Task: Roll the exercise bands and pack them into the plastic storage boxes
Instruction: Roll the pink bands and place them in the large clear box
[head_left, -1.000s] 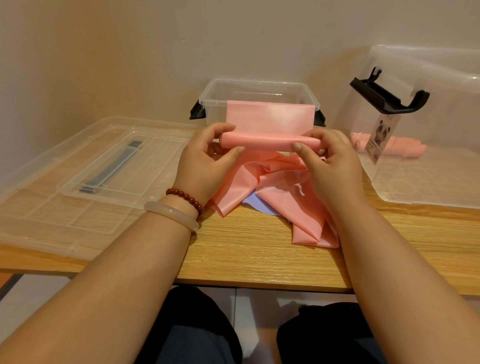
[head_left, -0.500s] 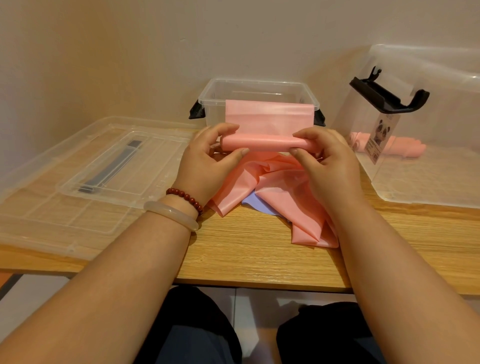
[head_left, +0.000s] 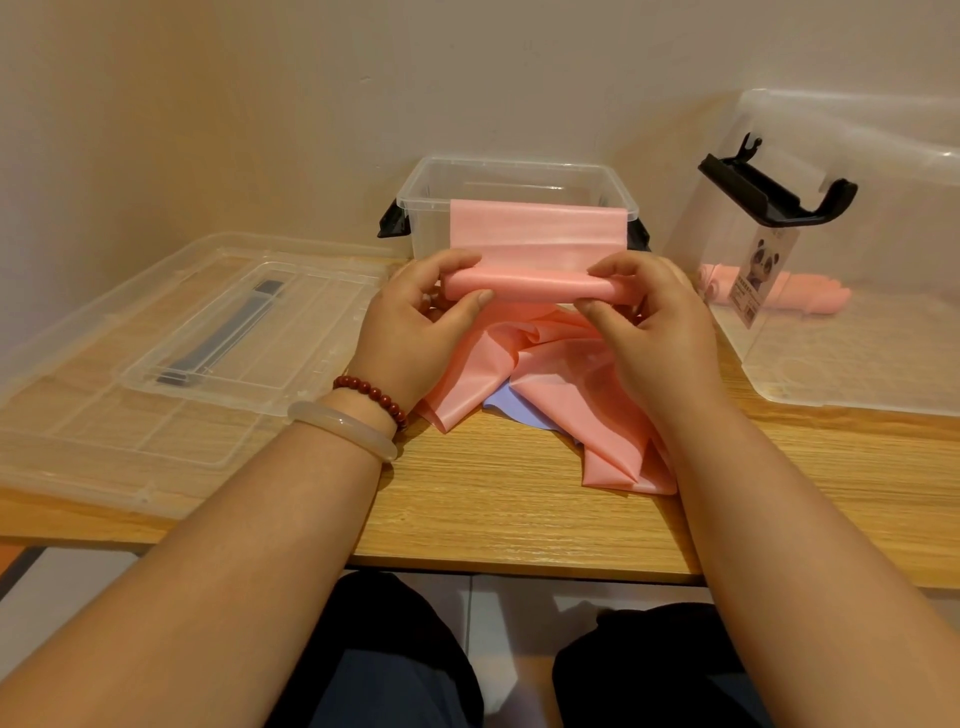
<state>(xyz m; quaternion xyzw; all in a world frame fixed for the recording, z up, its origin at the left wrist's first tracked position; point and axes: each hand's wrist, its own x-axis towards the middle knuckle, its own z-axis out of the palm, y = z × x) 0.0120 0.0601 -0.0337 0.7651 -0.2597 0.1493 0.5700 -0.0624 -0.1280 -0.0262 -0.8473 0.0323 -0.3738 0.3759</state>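
Pink band (head_left: 550, 374) heaps loose mid-worktop (head_left: 493, 509) over a lilac band (head_left: 506, 410). Above it left hand (head_left: 415, 338) and right hand (head_left: 657, 327) pinch the ends of its roll (head_left: 530, 286), fingers (head_left: 457, 260) curled over, turned tighter than a second ago, so rolling's ongoing. Unrolled end drapes over the small box (head_left: 511, 164) rim at the back edge.

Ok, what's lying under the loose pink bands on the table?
A lilac sheet peeks out beneath the loose pink bands; the rest of it is covered.

Salmon-pink exercise band (head_left: 530, 283); clear box (head_left: 514, 176) behind it with black latches; beneath it, seemingly lilac band (head_left: 506, 408); light woodgrain desk (head_left: 493, 499).
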